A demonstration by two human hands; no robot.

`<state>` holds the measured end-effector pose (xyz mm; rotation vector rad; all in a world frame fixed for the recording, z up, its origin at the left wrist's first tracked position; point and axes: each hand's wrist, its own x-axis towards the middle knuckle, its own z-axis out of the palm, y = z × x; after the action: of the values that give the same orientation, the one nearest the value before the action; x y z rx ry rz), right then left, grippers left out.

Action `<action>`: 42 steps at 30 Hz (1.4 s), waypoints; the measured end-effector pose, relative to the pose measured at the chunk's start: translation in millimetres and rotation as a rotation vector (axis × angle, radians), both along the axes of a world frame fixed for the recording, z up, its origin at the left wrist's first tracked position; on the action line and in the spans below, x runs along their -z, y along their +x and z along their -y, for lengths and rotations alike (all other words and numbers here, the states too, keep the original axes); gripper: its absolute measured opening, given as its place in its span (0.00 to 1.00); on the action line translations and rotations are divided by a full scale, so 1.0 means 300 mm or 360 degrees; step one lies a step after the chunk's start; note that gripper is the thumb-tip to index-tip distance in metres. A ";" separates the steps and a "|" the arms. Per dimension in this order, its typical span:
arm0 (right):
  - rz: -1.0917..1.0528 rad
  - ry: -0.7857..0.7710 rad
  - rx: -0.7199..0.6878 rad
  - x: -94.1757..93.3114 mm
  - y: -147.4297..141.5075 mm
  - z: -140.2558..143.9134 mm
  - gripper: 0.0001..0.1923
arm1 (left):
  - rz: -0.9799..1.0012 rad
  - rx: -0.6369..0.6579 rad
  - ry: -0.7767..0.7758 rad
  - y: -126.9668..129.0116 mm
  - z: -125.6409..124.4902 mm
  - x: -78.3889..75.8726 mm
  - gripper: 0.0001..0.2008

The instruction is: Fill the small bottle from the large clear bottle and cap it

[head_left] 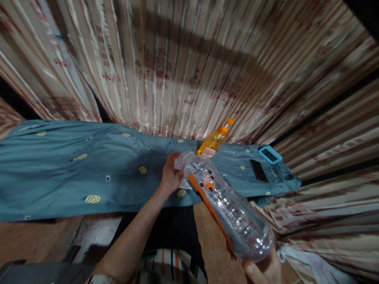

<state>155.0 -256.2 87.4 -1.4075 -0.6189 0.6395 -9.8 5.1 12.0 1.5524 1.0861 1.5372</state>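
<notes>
Clear plastic bottle (227,205) held slanted between both hands over the desk's near edge.

Its base rests in the right hand (263,270), fingers curled under it, while the left hand (170,175) is clamped around the cap end. An orange-capped yellow bottle (214,140) stands just behind, on the blue-grey cloth (74,169) covering the desk. A dark phone (258,170) and a blue-rimmed device (270,154) lie on the cloth to the right, before striped curtains (183,63).

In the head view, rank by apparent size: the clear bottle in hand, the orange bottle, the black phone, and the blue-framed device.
1. clear bottle, though it is nearest the camera, which inflates it.
2. orange bottle.
3. blue-framed device and black phone look alike; no ranking between them.
</notes>
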 end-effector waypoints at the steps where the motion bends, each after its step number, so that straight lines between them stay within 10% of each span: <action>1: -0.0015 -0.0004 0.0009 0.000 -0.001 -0.001 0.57 | -0.0009 0.0000 0.0007 0.000 -0.001 0.000 0.19; 27: 0.0232 -0.0037 -0.0118 0.011 0.023 0.014 0.51 | 0.0005 0.0001 0.0011 -0.001 0.000 -0.007 0.19; 42: -0.0242 0.0032 0.0114 -0.025 -0.039 -0.020 0.57 | -0.0010 -0.0005 0.0053 -0.002 -0.001 -0.013 0.19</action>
<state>143.3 -250.1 95.0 -1.3425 -0.4515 0.6741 -10.4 5.3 15.8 1.5794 1.0720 1.5606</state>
